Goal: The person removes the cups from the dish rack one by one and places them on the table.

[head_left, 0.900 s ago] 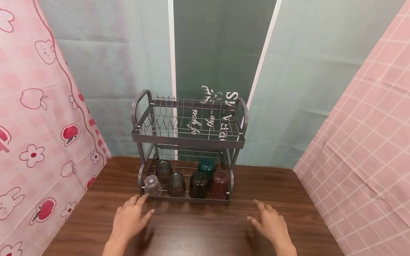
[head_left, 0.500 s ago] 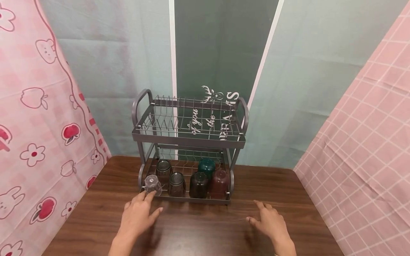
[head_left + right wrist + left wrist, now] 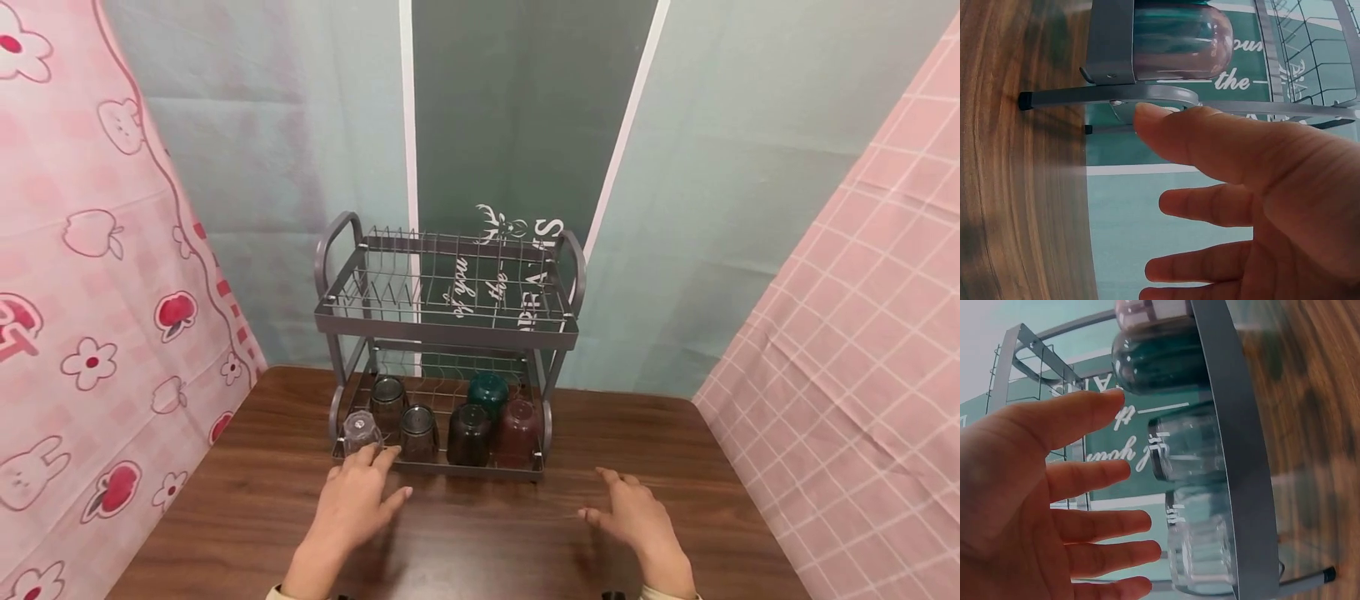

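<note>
My left hand (image 3: 354,500) reaches toward the front left of a grey two-tier dish rack (image 3: 442,333), fingers spread and holding nothing. In the head view its fingertips overlap a small clear glass (image 3: 362,429) at the lower tier's left end. Upside-down glasses share that tier: two smoky grey glasses (image 3: 418,429), a dark glass (image 3: 470,433), a reddish glass (image 3: 517,429) and a teal glass (image 3: 488,392) behind. The left wrist view shows the fingers apart before the clear glass (image 3: 1200,550). My right hand (image 3: 633,521) is right of the rack, fingers extended, nothing in it.
The rack stands on a brown wooden table (image 3: 480,542). Its upper tier (image 3: 450,287) of wire slots carries nothing. A green curtain (image 3: 525,125) hangs behind, with pink patterned cloths (image 3: 97,292) on the left and a pink checked cloth (image 3: 862,292) on the right.
My left hand has moved right and slightly forward along the rack's front left. The right hand has stayed nearly still. The glasses have not moved on the rack.
</note>
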Tool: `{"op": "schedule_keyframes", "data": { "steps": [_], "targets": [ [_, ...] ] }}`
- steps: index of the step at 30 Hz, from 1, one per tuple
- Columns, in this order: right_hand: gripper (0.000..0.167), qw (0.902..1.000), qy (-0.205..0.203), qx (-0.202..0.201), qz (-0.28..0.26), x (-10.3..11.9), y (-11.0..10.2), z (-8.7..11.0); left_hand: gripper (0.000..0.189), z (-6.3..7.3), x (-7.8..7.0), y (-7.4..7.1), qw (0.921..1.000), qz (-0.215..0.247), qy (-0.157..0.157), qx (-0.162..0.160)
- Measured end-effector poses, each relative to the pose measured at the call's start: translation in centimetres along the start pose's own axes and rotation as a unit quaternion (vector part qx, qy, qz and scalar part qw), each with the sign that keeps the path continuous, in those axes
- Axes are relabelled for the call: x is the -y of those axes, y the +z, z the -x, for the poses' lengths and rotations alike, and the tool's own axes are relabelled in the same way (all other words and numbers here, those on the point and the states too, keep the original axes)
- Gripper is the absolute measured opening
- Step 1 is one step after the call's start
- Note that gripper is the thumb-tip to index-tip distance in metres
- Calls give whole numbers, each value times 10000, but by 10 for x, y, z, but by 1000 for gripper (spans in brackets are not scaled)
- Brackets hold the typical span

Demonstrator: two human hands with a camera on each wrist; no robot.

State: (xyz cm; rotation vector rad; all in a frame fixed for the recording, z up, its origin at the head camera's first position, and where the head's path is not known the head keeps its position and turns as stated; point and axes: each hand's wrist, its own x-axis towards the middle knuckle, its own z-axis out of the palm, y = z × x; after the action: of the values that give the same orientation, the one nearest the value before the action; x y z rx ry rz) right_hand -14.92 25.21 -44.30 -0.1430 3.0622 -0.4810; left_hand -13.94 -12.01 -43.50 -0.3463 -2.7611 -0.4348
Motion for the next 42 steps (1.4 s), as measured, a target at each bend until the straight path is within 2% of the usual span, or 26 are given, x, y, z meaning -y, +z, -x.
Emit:
{"op": "schedule_keyframes", "data": {
  "steps": [12,18,25,42],
  "targets": [
    [76,9999,78,118,3,-2,-2,-8,55,-19,-23,3,9992,293,267,73],
    [72,9999,115,82,32,0,-1,-13,55,-29,-31,8,9982,337,464,163],
    [66,10000,-12,69,12,2,3,-19,52,-42,-41,13,9967,421,682,94],
    [69,9997,-127,190,-88,14,10,-30,54,-66,-68,29,9938,374,1047,-76]
  ]
}}
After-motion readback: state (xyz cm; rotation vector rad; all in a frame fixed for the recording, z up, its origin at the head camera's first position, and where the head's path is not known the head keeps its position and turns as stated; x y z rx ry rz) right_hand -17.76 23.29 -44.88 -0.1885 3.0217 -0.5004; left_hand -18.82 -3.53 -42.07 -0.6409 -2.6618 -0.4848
